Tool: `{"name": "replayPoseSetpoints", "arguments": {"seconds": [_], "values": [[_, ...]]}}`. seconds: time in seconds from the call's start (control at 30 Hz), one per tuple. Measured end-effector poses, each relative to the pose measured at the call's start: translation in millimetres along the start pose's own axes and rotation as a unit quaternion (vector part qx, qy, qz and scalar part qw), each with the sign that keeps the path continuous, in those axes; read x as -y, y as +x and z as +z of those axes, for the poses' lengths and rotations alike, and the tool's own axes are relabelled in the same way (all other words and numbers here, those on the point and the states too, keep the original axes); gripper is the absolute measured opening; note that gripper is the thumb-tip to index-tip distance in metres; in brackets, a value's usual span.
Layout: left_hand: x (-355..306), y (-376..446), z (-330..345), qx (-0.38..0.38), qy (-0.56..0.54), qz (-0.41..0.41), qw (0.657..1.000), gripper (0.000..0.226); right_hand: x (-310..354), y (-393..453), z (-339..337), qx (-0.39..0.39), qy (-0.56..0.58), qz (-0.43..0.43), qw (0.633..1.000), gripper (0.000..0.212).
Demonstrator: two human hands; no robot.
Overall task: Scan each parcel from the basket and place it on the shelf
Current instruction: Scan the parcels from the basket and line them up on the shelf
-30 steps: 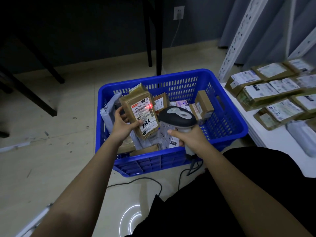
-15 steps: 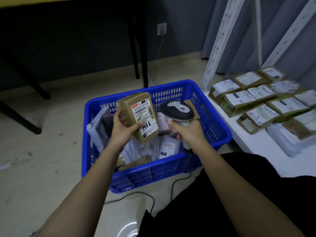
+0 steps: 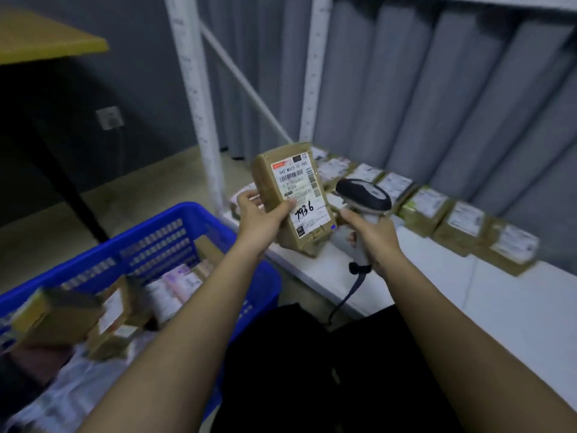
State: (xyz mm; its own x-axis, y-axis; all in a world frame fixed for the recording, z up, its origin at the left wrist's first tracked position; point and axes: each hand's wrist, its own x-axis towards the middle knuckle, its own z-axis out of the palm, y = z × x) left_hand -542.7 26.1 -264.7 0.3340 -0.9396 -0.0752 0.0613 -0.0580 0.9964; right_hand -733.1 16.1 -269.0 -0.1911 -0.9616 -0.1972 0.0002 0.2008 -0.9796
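Parcel (image 3: 293,198) marked "7936" now raised over shelf (image 3: 515,307).

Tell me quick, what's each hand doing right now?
Left hand: holding the brown parcel, thumb on its label.
Right hand: wrapped around the scanner handle.

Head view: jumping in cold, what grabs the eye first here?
The brown parcel held up at centre in the left hand, its white label facing the camera with handwritten digits. Just right of it, the right hand grips a corded scanner. A row of labelled parcels lines the white shelf behind, and the blue basket sits lower left.
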Motion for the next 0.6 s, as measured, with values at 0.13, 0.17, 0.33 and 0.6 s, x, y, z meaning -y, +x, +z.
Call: {"name": "replayPoseSetpoints", "arguments": {"seconds": [0.13,0.17,0.33,0.6], "values": [[18,12,81,0.077,0.017,-0.059,0.995,0.054,-12,16,-54,-0.034,0.067,0.023,0.997,0.017],[21,14,100,0.097,0.014,-0.074,0.992,0.05,-14,22,-64,-0.037,0.084,0.03,0.995,0.012],[45,20,163,0.263,0.064,-0.152,0.951,0.052,-30,52,-102,-0.139,0.085,0.061,0.985,0.021],[101,24,248,0.335,0.162,-0.12,0.92,0.037,-59,75,-170,-0.296,0.062,0.103,0.948,0.02]]}}
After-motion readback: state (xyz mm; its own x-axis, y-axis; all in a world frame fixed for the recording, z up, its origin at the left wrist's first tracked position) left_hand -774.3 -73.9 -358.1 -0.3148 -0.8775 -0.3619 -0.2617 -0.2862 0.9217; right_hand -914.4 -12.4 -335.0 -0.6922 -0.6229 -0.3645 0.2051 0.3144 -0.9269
